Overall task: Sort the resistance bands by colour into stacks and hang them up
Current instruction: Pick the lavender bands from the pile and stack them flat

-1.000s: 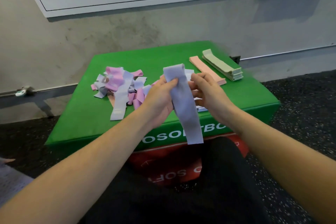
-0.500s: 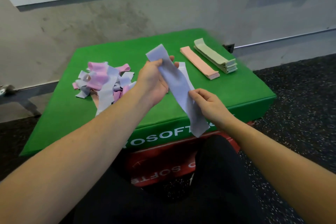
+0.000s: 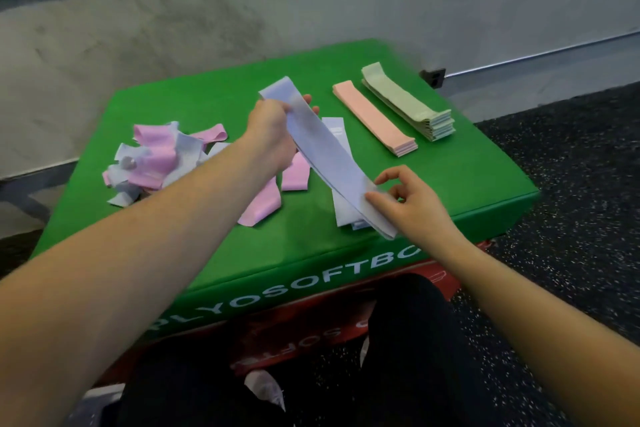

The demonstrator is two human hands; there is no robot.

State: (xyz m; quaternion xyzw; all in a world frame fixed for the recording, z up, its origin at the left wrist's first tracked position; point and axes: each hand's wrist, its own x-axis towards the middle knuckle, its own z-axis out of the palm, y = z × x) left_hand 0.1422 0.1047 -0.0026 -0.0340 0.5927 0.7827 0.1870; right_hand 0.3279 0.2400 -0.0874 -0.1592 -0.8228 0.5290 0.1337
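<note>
Over by the left edge of the green foam box (image 3: 467,180) sits a jumbled heap of pink and lavender bands (image 3: 156,159). Next, the left hand (image 3: 273,135) grips the far end of 1 lavender band (image 3: 325,152), held above the box top; the right hand (image 3: 408,204) pinches its near end over a lavender stack (image 3: 341,208) by the front edge. Toward the right edge lie a peach stack (image 3: 374,118) and a green stack (image 3: 405,100), just beside each other.
</note>
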